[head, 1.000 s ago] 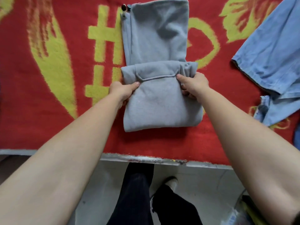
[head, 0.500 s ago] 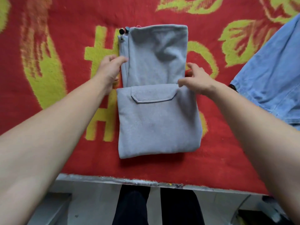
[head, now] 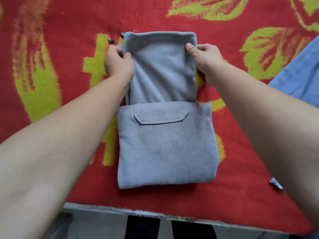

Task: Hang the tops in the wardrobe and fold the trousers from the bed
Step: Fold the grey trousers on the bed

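Note:
Grey trousers [head: 165, 145] lie partly folded on the red and yellow bed cover [head: 57, 49]. Their near half is a flat folded block with a pocket flap on top. The far half stretches away from me and is lifted slightly. My left hand [head: 119, 64] pinches its left edge near the far end. My right hand [head: 205, 61] pinches the right edge at the same height. A black cord stopper [head: 111, 41] lies just beyond my left hand.
A light blue denim garment [head: 300, 78] lies at the right edge of the bed. A small crumpled wrapper [head: 275, 182] sits near my right forearm. The bed's front edge [head: 155, 213] runs across the bottom, with my dark-trousered legs [head: 143, 228] below it.
Both hands left the fold line in the middle and moved out to the far part of the trousers, then closed on its two side edges and raised it a little.

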Tool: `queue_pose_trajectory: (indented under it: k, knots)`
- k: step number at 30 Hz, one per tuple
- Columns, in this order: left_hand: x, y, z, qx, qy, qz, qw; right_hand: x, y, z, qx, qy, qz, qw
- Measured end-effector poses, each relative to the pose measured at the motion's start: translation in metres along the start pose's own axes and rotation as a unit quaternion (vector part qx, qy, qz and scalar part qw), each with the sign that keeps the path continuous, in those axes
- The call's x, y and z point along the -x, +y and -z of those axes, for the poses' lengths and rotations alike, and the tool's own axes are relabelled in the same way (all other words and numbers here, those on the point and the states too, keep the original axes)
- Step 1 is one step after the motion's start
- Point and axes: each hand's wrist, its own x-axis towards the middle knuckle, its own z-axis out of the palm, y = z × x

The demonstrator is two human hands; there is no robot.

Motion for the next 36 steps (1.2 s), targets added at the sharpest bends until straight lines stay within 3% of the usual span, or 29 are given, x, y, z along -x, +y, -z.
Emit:
queue_pose_trajectory:
  k: [6, 13, 16, 19, 22, 24, 27, 30, 32, 36]
  knots:
    - [-0.018, -0.002, 0.002, 0.147, -0.016, 0.134, 0.98, -0.01, 0.004, -0.008, -0.07, -0.044, 0.007, 0.997]
    - [-0.023, -0.005, 0.014, 0.231, -0.142, 0.134, 0.953, -0.002, 0.005, -0.006, -0.086, -0.062, 0.019, 0.994]
    - [-0.011, 0.004, 0.029, 0.151, -0.163, 0.059, 0.973, 0.017, -0.003, 0.005, -0.043, -0.052, 0.05, 0.997]
    - [0.014, 0.015, 0.05, 0.053, -0.122, -0.04, 0.99, 0.052, -0.01, 0.018, 0.059, -0.021, 0.133, 0.989]
    - [0.061, 0.02, 0.077, 0.058, -0.1, -0.114, 0.987, 0.094, -0.003, 0.034, 0.212, 0.037, 0.223, 0.951]
    - [0.1, 0.01, 0.095, -0.001, -0.069, -0.16, 0.985, 0.12, 0.015, 0.046, 0.271, 0.051, 0.29, 0.916]
    - [0.163, -0.019, 0.117, -0.116, -0.06, -0.254, 0.958, 0.161, 0.055, 0.06, 0.316, 0.045, 0.363, 0.875]
    - [0.216, -0.062, 0.128, -0.214, -0.13, -0.334, 0.909, 0.198, 0.104, 0.063, 0.446, 0.043, 0.417, 0.791]
    - [0.236, -0.088, 0.131, -0.263, -0.199, -0.364, 0.871, 0.216, 0.136, 0.058, 0.529, -0.016, 0.396, 0.75]
    - [0.245, -0.106, 0.133, -0.28, -0.294, -0.371, 0.835, 0.237, 0.16, 0.055, 0.542, -0.138, 0.284, 0.778]
